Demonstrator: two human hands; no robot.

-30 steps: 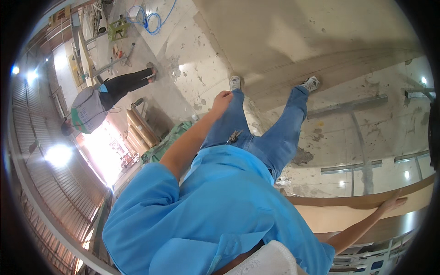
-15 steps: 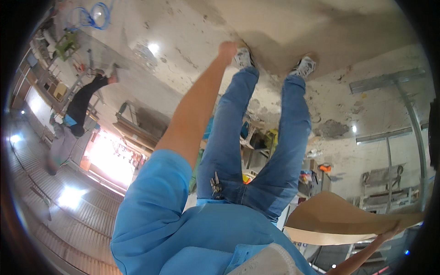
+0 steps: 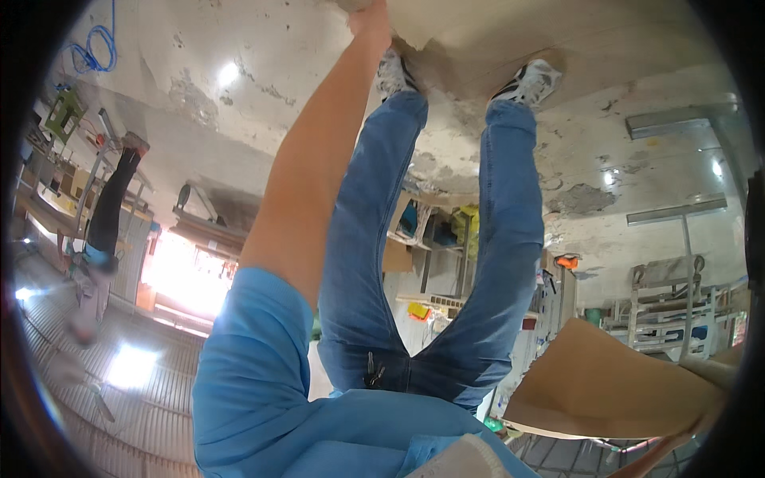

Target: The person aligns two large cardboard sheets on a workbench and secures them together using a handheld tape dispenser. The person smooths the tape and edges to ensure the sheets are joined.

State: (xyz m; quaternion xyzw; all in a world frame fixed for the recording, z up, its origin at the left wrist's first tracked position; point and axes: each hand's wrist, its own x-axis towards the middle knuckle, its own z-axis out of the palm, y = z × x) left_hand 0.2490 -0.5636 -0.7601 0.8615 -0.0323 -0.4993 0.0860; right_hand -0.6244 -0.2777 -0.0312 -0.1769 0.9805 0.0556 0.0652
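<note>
My left arm reaches far forward past my left shoe [image 3: 394, 76]. At its end my left hand [image 3: 370, 17] is blurred and cut by the upper edge, so its fingers cannot be made out. A small greyish lump shows beside it, too cropped to name. Low on the right, my right hand [image 3: 708, 418] is closed on the edge of a brown sheet [image 3: 610, 382], which looks like cardboard or thin board. The sheet is held out to my right side, slightly bent. Part of that hand lies in shadow near the rim.
I stand on a stained, patchy concrete floor [image 3: 446, 159]. Metal frames [image 3: 681, 211] and a wheeled rack [image 3: 669, 295] are to the right. Behind me are shelves with yellow and orange items. Flat boards [image 3: 209, 227] are stacked at left; another person [image 3: 107, 215] stands farther left, near a blue hose [image 3: 100, 52].
My left hand has moved farther forward, to the upper edge of the view. The brown sheet has tilted and swung a little lower, still in my right hand. The view has shifted slightly.
</note>
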